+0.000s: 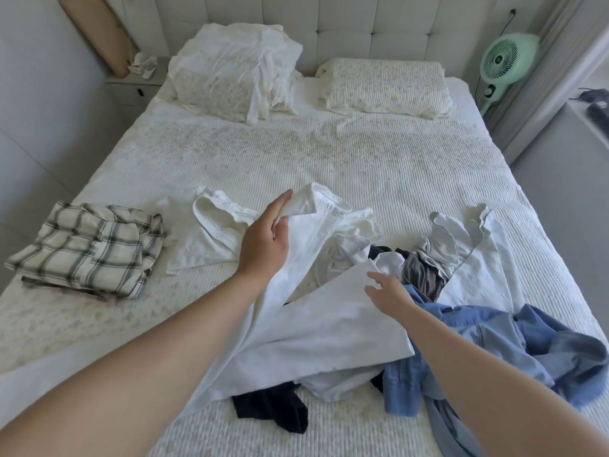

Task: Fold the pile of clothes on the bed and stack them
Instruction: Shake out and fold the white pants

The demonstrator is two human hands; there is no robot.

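- Left hand (263, 239) pinches top edge of white garment (316, 311), thumb over, fingers under the cloth.
- Right hand (389, 291) spread, fingers loose, hovers at garment's right edge, holds nothing.
- Garment drapes over pile (428, 272); blue shirt (494, 344) right of it, plaid stack (89, 249) far left on bed (296, 150).
- Best: right hand takes the opposite corner, lift clear of pile, pull flat on bare bed before folding.

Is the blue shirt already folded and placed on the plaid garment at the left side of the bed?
No. The blue shirt lies crumpled at the right side of the bed, far from the folded plaid garment.
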